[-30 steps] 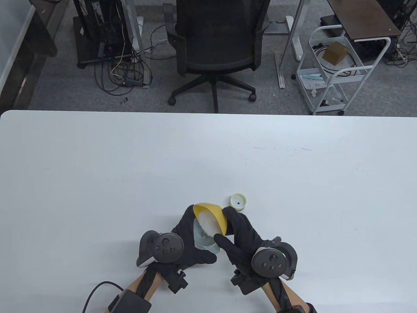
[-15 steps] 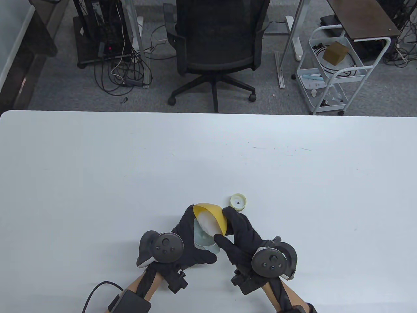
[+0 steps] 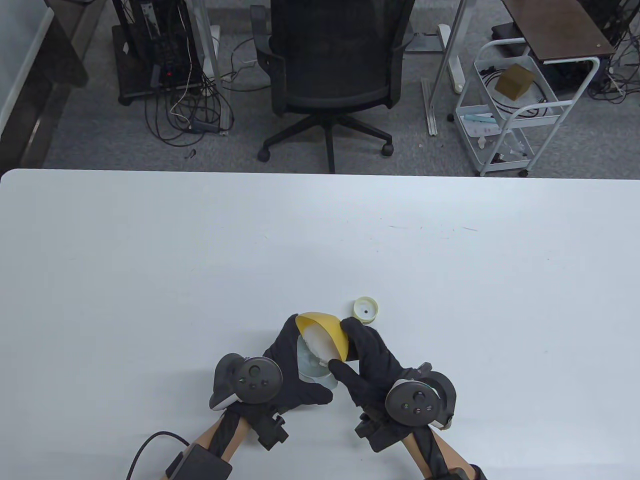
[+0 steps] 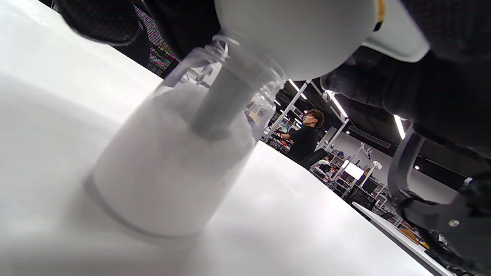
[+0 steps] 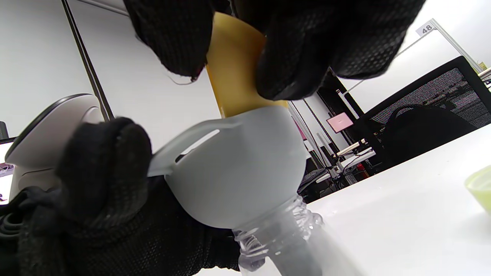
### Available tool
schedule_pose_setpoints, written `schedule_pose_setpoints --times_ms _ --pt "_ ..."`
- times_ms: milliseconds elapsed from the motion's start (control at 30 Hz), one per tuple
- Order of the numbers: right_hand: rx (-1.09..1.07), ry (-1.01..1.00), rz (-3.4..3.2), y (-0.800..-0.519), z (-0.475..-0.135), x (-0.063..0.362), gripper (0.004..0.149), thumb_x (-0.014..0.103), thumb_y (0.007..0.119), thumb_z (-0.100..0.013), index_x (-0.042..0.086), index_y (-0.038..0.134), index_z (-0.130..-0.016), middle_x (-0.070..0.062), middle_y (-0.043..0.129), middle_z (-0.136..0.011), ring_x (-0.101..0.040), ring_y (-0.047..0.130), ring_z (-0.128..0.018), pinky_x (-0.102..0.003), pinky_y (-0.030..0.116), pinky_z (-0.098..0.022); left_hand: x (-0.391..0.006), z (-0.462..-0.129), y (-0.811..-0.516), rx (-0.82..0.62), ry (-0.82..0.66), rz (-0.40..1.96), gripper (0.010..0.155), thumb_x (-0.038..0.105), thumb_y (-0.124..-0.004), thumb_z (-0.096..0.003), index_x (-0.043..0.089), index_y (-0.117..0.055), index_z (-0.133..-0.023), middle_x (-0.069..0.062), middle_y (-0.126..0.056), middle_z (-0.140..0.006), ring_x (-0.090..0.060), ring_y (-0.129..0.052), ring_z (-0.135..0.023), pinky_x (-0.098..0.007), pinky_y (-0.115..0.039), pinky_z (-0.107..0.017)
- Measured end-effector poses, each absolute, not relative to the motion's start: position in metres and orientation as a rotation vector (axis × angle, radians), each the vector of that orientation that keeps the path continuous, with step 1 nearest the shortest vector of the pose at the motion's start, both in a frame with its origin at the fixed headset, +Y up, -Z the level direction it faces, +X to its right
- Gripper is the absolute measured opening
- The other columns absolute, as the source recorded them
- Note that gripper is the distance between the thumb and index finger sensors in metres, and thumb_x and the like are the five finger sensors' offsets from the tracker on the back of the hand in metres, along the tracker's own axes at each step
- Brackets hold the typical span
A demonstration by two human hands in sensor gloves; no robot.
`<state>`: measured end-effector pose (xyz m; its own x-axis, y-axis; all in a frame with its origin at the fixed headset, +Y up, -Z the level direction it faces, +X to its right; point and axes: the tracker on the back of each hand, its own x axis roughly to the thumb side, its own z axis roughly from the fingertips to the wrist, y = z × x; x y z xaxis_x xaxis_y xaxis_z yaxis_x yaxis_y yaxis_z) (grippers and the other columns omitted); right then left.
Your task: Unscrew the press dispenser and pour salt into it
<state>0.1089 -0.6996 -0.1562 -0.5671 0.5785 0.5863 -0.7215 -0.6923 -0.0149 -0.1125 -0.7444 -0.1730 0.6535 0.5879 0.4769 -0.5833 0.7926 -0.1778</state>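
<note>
Still tipped, yellow bowl [image 3: 324,334], less salt [image 3: 318,346] inside (slightly), hands unmoved

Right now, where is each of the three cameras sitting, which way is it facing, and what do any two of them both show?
Table view: overhead, facing down at the white table; shows the left hand and the right hand tipping the yellow bowl, with the cap lying beside.
Left wrist view: low near the tabletop, facing up at the clear bottle holding salt; dark glove at top.
Right wrist view: low, facing up at the funnel in the bottle's neck; gloved fingers grip the bowl.
Both wrist views share bottle and funnel.
</note>
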Motion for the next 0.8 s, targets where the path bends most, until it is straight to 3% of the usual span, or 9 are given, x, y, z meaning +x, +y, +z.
schedule_pose_setpoints --times_ms 800 --pt "0.725 -0.325 2.251 -0.6996 -0.156 0.1085 0.076 0.03 0.076 -0.06 -0.01 0.038 -0.112 -0.039 0.06 -0.099 -0.037 0.086 -0.074 -0.063 0.07 -0.062 -0.1125 -0.173 -0.7444 -0.009 -0.544 0.664 0.147 0.078 -0.078 -0.0307 -0.021 -0.011 -0.116 -0.038 -0.052 -0.116 -0.042 -0.08 -0.099 -0.074 -0.069 -0.064"
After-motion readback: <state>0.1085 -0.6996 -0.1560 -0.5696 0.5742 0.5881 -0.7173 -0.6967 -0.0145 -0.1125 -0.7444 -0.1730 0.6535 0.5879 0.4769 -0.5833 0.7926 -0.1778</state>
